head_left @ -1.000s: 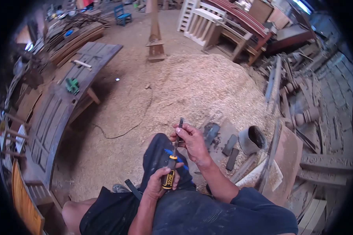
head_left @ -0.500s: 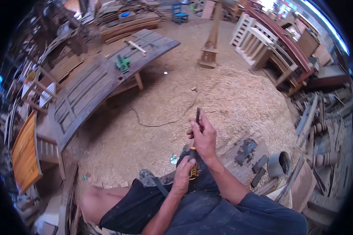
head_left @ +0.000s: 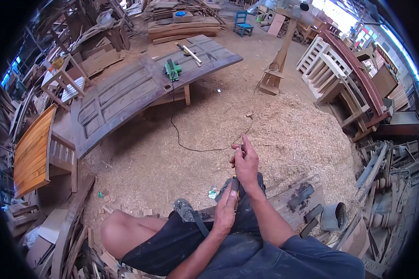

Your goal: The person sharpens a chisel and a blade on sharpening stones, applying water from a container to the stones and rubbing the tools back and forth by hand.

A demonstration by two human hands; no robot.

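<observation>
My left hand (head_left: 224, 214) is closed around the black and yellow handle of a chisel (head_left: 236, 187) above my lap. Further up the tool, my right hand (head_left: 246, 167) pinches the blade, its fingers near the tip. The narrow side of the blade faces me, and my fingers cover much of it. To the right of my forearm, a wet, dark-stained board (head_left: 279, 202) carries a dark block (head_left: 300, 197), apparently a sharpening stone. Two more dark blocks lie beside a grey round container (head_left: 333, 217).
A panelled wooden door (head_left: 121, 93) lies on supports at the left, with a green power planer (head_left: 173, 70) on it. Its cord (head_left: 191, 149) crosses the floor. Wood shavings (head_left: 302, 135) are heaped ahead, near a wooden post (head_left: 281, 58). Turned wood pieces (head_left: 386, 219) lie right.
The chisel has rolled from showing its flat, dark blade to showing a thin edge. My left hand has turned with the handle. The whole view has shifted, showing more of the far workshop.
</observation>
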